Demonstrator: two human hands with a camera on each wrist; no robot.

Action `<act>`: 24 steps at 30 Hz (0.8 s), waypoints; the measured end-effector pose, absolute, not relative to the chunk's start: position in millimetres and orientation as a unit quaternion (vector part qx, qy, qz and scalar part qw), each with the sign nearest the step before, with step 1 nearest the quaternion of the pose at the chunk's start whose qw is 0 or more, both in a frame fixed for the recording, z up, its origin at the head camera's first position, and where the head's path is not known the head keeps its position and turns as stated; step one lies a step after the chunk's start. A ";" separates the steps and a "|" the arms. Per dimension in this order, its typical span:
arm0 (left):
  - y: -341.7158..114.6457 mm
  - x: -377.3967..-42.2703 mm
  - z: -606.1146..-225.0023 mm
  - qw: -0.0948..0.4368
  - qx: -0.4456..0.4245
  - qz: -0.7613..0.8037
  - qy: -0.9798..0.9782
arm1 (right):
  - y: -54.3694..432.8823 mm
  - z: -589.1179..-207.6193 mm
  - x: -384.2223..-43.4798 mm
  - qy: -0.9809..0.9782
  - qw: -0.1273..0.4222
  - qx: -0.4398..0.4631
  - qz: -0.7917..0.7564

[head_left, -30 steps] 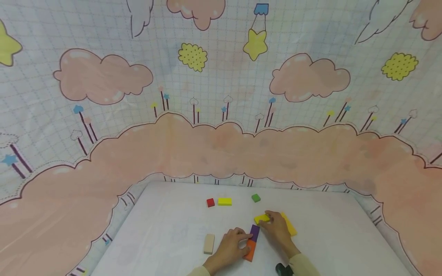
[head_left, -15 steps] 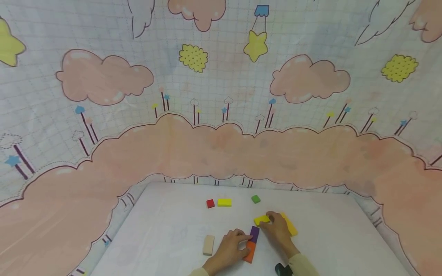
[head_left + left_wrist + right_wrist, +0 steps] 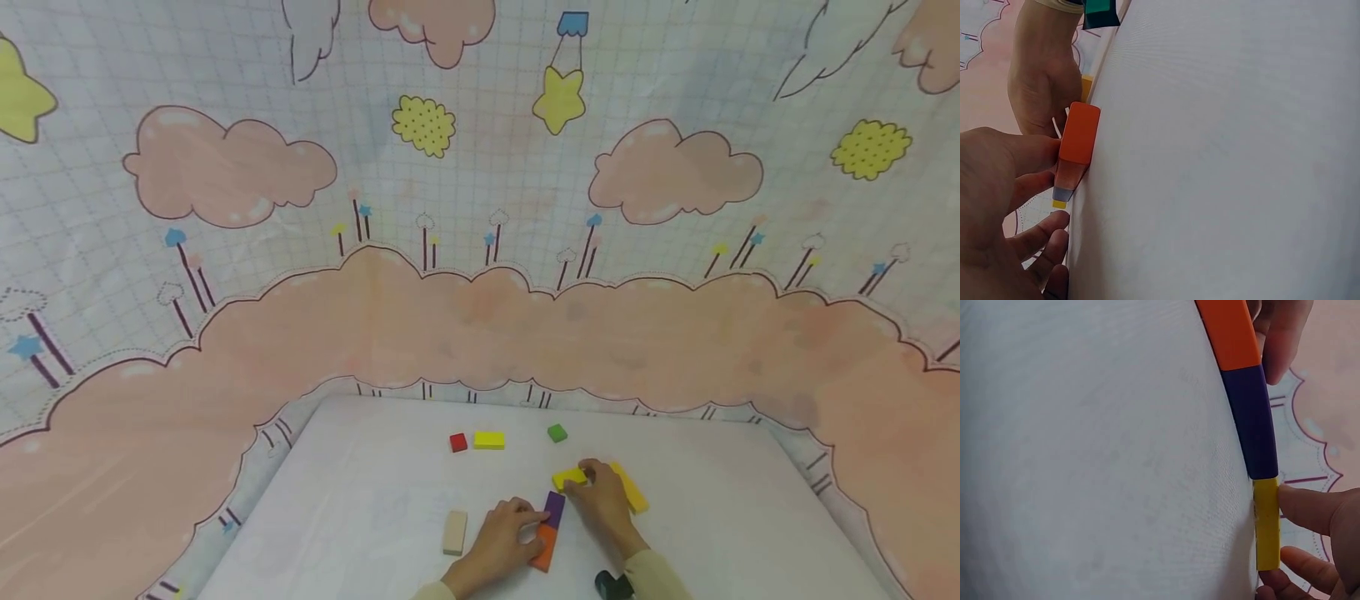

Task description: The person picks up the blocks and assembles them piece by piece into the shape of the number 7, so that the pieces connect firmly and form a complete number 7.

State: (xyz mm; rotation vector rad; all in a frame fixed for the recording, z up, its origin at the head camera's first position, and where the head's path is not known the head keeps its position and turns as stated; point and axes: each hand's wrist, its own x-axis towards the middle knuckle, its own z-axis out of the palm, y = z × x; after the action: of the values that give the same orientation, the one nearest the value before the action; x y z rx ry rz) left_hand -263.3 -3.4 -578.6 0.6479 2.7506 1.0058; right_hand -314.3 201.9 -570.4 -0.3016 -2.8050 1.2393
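Note:
In the head view an orange block and a purple block lie end to end in a slanting row. My left hand touches the left side of this row, thumb at the orange block and index finger at the purple one. My right hand pinches a yellow block between thumb and fingers at the row's far end. In the right wrist view the yellow block stands in line with the purple block, their ends right at each other.
A longer yellow-orange block lies beside my right hand. Farther back are a red cube, a yellow block and a green cube. A beige block lies left of my left hand. Behind the white table hangs a patterned cloth.

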 end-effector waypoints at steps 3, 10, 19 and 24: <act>-3.1 -262.5 -578.0 0.073 0.216 0.339 0.913 | 202.6 -571.2 -314.0 -0.909 0.034 -0.093 0.405; -2.4 -261.9 -576.0 0.066 0.217 0.335 0.914 | 205.2 -570.9 -311.4 -0.904 0.040 -0.071 0.421; -3.1 -261.5 -577.5 0.060 0.222 0.336 0.913 | 207.3 -570.6 -314.5 -0.911 0.034 -0.064 0.406; -3.6 -261.6 -577.1 0.062 0.221 0.335 0.914 | 208.3 -569.5 -316.1 -0.909 0.021 -0.077 0.409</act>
State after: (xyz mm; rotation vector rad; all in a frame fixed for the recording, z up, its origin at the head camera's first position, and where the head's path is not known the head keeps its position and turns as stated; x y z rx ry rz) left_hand -261.6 -3.6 -577.1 0.6675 2.7629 1.0134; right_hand -316.1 208.3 -569.5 -0.2402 -2.8184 1.2673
